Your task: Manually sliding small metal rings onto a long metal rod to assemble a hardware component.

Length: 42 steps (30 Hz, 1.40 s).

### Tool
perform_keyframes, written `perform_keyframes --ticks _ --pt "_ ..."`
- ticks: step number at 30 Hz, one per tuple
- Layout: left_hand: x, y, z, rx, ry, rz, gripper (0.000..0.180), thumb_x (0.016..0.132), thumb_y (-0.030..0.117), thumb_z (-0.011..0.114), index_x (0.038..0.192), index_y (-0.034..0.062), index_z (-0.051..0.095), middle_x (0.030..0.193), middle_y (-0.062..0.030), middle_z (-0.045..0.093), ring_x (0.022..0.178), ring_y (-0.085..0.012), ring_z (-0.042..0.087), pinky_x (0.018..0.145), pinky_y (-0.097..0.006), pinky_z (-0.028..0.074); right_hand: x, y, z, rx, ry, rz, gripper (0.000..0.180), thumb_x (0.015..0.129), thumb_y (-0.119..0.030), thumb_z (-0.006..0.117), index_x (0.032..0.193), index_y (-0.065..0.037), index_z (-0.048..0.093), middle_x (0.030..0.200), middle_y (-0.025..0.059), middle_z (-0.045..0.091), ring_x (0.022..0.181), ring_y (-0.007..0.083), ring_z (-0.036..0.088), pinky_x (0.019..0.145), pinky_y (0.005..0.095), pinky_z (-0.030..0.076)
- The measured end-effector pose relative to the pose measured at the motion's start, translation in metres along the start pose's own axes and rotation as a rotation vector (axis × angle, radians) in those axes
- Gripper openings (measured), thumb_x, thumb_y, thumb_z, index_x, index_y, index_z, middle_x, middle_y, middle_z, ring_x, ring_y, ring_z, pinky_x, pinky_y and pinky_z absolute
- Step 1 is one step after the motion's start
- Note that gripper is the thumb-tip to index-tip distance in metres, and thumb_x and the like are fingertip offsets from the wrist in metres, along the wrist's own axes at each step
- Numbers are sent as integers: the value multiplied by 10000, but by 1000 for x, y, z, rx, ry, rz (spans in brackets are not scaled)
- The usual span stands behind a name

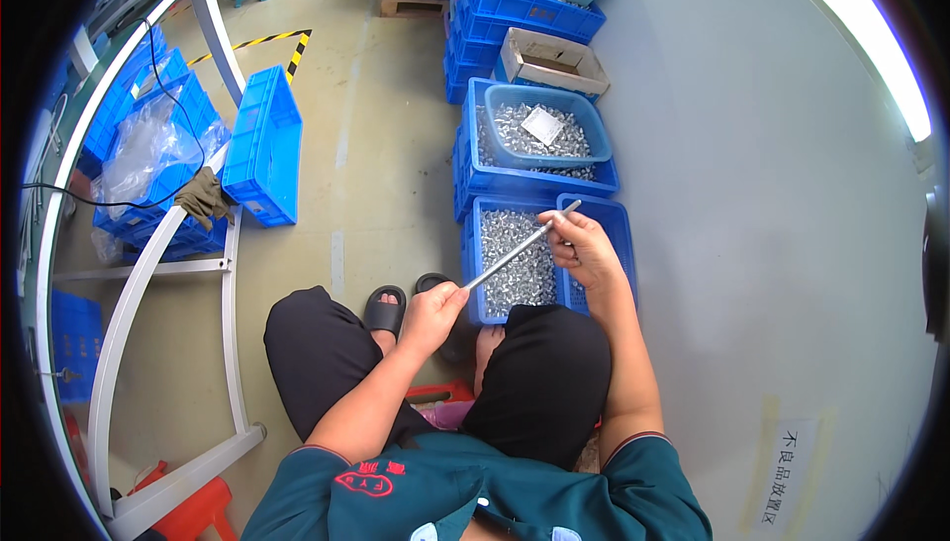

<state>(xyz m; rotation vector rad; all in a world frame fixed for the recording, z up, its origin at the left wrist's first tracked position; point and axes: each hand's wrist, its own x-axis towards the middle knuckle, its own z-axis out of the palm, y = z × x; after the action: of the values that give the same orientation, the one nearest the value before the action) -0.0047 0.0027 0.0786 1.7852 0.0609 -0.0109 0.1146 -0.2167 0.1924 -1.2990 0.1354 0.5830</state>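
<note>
A thin, straight metal rod (509, 259) slants up to the right between my two hands, above an open blue bin (472, 262). My left hand (433, 317) is closed in a fist around its lower end. Near the upper end, my right hand (582, 244) pinches the rod with thumb and fingers, and the tip sticks out past them. Whether those fingers also hold a small part is too small to tell. Beneath the rod, small shiny metal parts (520, 286) fill the bin. A second blue bin (621, 234) beside it is partly hidden by my right hand and forearm.
Farther off stand a light blue tub (597, 145) of similar parts with a white label, a cardboard box (554, 74) and stacked blue crates (485, 31). A white table frame (148, 294) and an upended blue crate (262, 150) are at left. A grey wall (752, 195) rises at right.
</note>
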Motion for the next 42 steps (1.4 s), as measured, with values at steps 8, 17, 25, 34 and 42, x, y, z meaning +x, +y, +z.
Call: perform_keyframes --ticks 8,17,25,34,42 --pt "2 -8 2 -106 5 -64 318 896 284 528 729 14 534 524 -41 406 500 -94 388 477 -294 340 16 12 -40 720 23 177 104 864 -45 488 947 14 510 774 89 503 531 81 400 370 168 289" --pt "3 -1 4 -270 -55 -109 325 916 243 515 665 38 491 561 58 384 534 -36 334 473 -236 290 52 57 -91 883 242 260 140 889 -95 449 917 36 490 790 149 544 672 225 567 511 269 511" --pt "0 -6 3 -183 -32 -101 329 911 259 516 677 29 502 547 34 387 528 -50 346 477 -254 307 35 42 -64 626 218 209 121 876 -38 511 987 8 501 843 107 560 588 94 488 424 176 368" --pt "-5 4 0 -54 -49 -55 330 914 248 518 656 44 499 534 59 368 518 -36 317 479 -236 287 33 36 -72 826 126 83 140 849 -157 622 881 -51 537 807 82 571 536 70 465 383 147 305" --pt "-5 2 -7 37 -21 -87 329 903 273 526 668 43 516 514 38 390 511 -55 347 502 -260 323 31 25 -58 765 296 140 176 878 -135 566 980 3 530 871 122 572 582 112 498 416 157 350"
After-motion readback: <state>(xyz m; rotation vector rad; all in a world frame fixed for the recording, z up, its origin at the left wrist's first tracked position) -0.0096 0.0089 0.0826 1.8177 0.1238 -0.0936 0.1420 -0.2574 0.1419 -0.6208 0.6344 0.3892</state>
